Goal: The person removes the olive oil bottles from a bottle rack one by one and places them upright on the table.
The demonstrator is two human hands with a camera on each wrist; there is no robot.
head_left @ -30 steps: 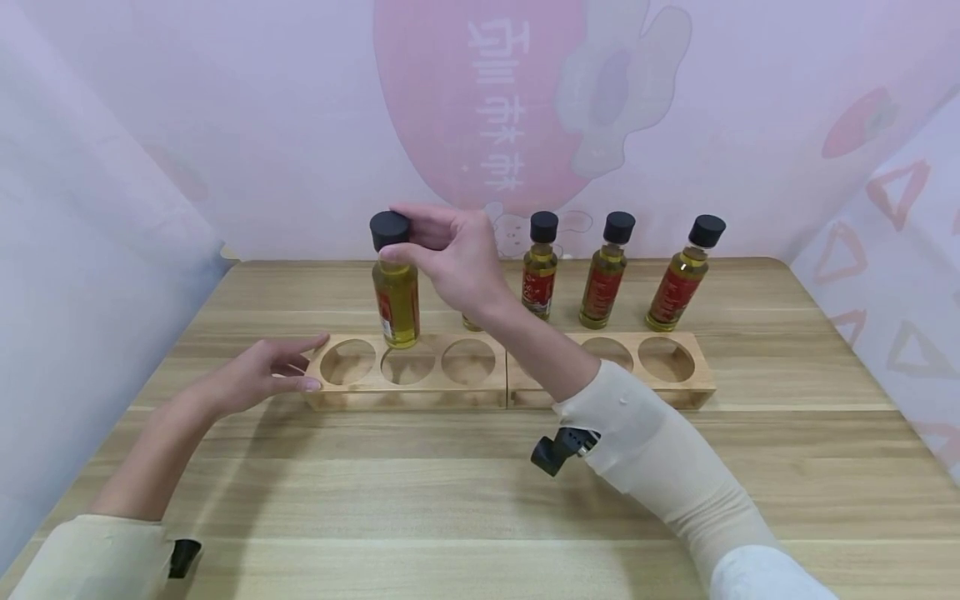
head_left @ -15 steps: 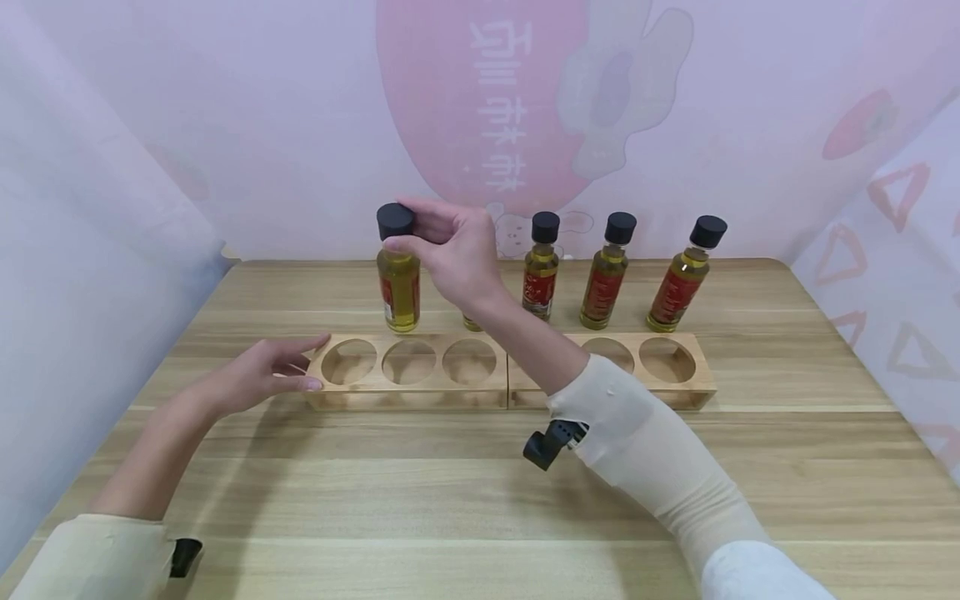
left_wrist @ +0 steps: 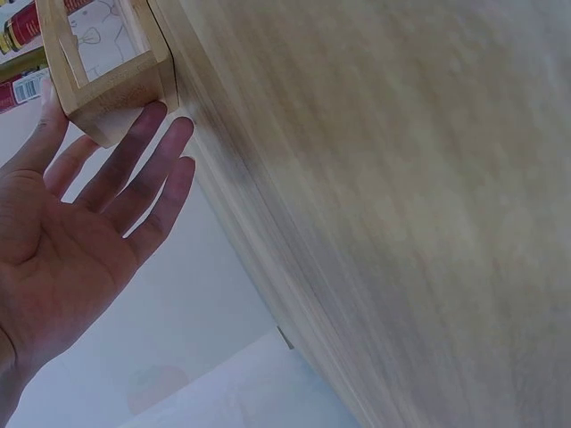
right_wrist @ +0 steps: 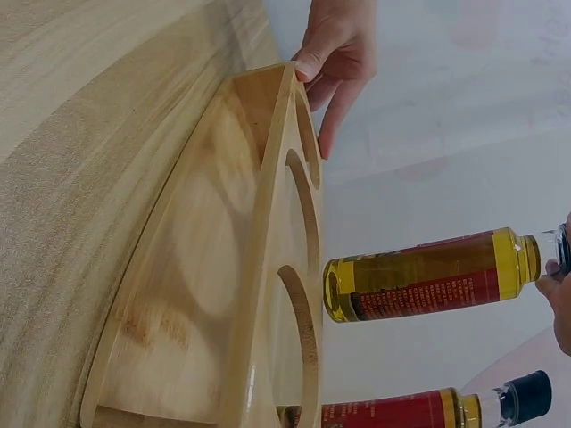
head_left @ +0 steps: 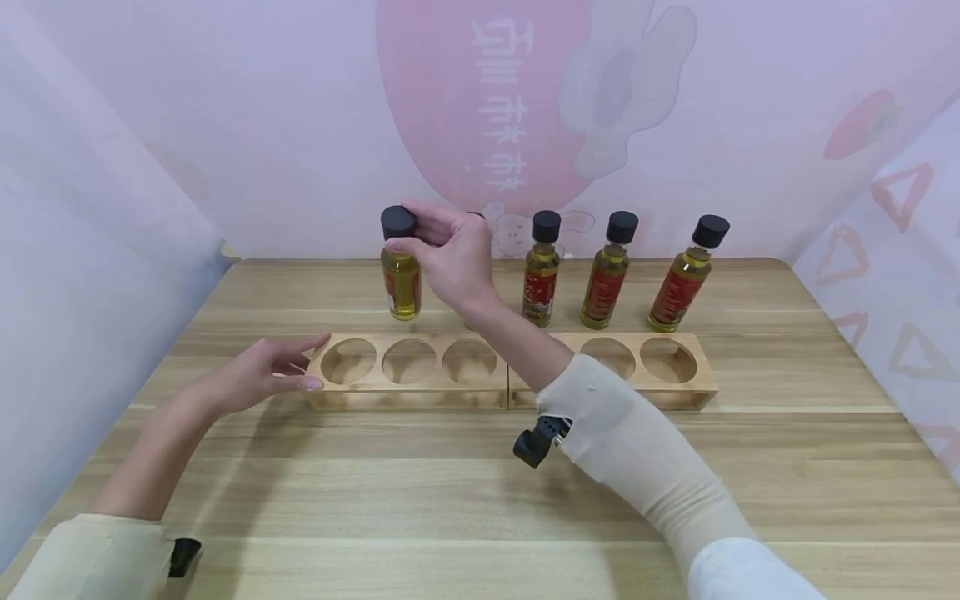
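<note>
Four small oil bottles stand in plain view along the far edge of the wooden table (head_left: 450,500), and we note what appears to be a fifth largely hidden behind the right hand (head_left: 450,258). That hand pinches the black cap (head_left: 397,222) of the leftmost bottle (head_left: 401,287) between thumb and fingertips; the bottle is upright, behind the wooden rack (head_left: 420,387) and about level with its second hole from the left, and we cannot tell whether its base rests on the table or hangs just above it. The left hand (head_left: 262,375) lies with fingers straight and spread, holding nothing; its fingertips touch the left end of the rack, as the left wrist view confirms (left_wrist: 116,98). The rack sits near the middle of the table, its round holes showing vacant, with a second matching rack (head_left: 645,367) butted against its right end. The three remaining bottles (head_left: 603,275) stand apart from one another toward the far right. In our judgement the held bottle is glass, rigid and breakable, moderately heavy for its size given the oil inside, and smooth enough to slip. The cap gives a workable pinch for vertical carrying, though the bottle may swing beneath it; a grasp around the labelled body would be steadier.
</note>
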